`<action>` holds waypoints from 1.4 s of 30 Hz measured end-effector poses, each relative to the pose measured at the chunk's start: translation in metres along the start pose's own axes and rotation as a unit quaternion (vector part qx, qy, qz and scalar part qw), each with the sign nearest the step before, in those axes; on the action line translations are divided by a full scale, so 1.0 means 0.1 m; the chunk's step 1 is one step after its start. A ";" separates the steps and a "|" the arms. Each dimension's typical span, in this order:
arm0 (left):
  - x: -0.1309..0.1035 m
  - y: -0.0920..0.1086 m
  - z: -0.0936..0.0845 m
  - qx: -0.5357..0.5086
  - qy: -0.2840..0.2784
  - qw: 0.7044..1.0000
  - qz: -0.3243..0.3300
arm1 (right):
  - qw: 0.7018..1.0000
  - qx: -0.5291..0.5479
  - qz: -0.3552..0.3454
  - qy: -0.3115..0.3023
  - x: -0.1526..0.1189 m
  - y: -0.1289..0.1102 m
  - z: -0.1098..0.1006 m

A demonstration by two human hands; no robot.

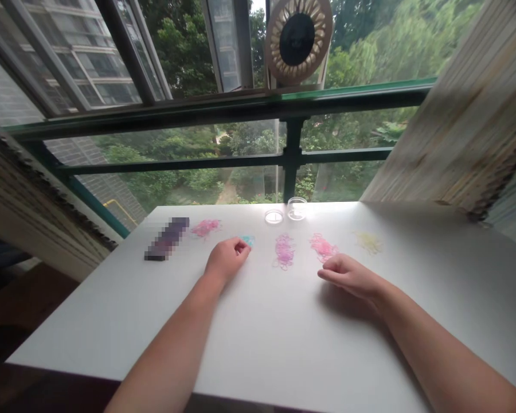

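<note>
My left hand [227, 259] rests on the white table with its fingers curled into a pinch at a small pile of blue rubber bands [248, 240], partly covering it. Whatever the fingertips hold is hidden. My right hand [348, 275] is in front of a pile of coral-pink rubber bands [322, 245], thumb and fingers pressed together; I cannot make out anything between them. Between the hands lies a pile of purple rubber bands [284, 251]. A reddish-pink pile of bands [206, 228] is left of the blue one, and pale yellow bands [368, 242] lie at the right.
A clear round container [297, 209] and a shallow clear round dish or lid [274, 217] stand at the back edge of the white table [258, 332]. A blurred-out dark oblong object [167, 240] lies at the left. Behind are a green window railing [223, 108] and a round fan [298, 40].
</note>
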State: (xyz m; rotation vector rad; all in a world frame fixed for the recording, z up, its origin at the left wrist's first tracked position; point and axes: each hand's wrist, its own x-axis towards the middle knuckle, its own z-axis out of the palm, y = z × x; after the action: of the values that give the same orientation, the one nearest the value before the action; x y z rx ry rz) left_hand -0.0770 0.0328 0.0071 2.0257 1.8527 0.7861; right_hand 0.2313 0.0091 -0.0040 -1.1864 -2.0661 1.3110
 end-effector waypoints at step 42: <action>0.33 -1.01 -0.33 0.067 0.167 0.966 -0.185 | 0.999 0.044 0.013 0.000 0.01 0.02 0.02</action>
State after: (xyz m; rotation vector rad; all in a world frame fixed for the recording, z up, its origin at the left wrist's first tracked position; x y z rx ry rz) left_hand -0.1782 0.0734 -0.0156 1.6093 2.4378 0.9562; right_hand 0.2302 0.0097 -0.0066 -1.1794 -1.9786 1.3996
